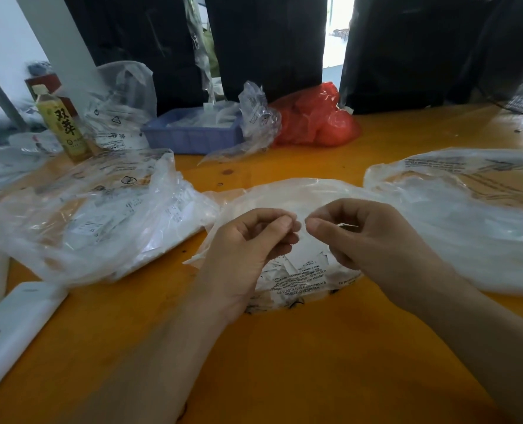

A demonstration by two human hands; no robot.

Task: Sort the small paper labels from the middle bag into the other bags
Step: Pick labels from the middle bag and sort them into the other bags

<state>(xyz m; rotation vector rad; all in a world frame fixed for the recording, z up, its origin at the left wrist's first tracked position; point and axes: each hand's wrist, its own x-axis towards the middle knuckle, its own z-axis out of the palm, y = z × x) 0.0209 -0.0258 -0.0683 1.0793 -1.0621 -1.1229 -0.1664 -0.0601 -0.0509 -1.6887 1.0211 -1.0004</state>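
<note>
The middle bag [297,276] is clear plastic with black print and lies on the orange table in front of me, small white paper labels showing inside it. Above it my left hand [254,246] pinches a small label between thumb and fingers. My right hand [373,237] has its fingers curled and pinches another thin white label [347,225]; the two hands almost touch at the fingertips. A large clear bag [101,215] with labels inside lies to the left. Another large clear bag [474,209] lies to the right.
At the back stand a green tea bottle [61,123], a blue tray [193,133], crumpled clear bags [254,117] and a red plastic bag [318,117]. A white flat box [12,332] lies at the near left edge. Black curtains hang behind the table.
</note>
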